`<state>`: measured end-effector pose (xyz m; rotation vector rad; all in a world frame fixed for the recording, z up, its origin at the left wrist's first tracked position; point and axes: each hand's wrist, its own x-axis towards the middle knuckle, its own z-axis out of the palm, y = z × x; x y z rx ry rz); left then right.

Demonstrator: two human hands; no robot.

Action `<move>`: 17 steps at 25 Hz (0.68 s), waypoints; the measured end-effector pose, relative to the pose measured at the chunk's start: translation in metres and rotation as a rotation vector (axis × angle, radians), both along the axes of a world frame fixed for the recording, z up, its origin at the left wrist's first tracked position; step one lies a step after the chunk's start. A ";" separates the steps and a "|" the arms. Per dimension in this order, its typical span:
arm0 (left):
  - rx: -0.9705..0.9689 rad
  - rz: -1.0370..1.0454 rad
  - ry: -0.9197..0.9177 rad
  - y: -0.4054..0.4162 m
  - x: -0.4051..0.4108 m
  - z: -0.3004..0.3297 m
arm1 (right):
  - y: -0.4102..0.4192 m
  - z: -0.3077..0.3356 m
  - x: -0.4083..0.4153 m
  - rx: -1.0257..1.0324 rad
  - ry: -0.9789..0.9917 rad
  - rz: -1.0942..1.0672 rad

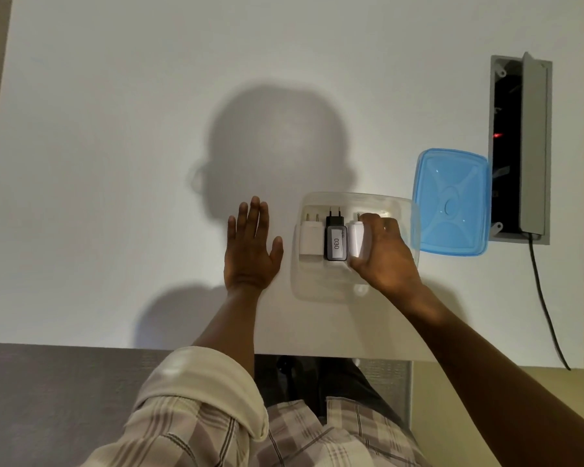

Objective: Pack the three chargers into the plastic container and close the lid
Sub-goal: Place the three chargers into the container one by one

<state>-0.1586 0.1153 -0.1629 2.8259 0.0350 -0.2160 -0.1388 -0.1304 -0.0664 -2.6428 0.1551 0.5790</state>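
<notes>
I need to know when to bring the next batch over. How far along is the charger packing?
Nearly done. A white charger and a black charger already lie side by side in the clear container. The right hand is setting the third charger beside them; the left hand rests flat on the table. Left: let go, then fit the blue lid, which lies on the table to the container's right.

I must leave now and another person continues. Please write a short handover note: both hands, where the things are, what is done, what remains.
Left hand: open, flat on the table, beside the container.
Right hand: its grip is on the third charger, at the right of the row in the container.
White charger and black charger lie inside, side by side.
Blue lid: off, on the table to the container's right.
Left to do: release the third charger, put on the lid, close it.
</notes>
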 end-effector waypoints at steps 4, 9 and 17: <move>0.026 -0.003 0.025 -0.003 0.019 -0.001 | -0.004 -0.006 0.023 0.035 0.074 -0.037; 0.048 -0.006 0.025 0.000 0.015 -0.006 | -0.002 -0.014 0.016 0.047 0.084 -0.016; 0.007 0.008 0.020 0.000 0.015 -0.001 | -0.005 -0.003 0.012 0.061 0.086 -0.070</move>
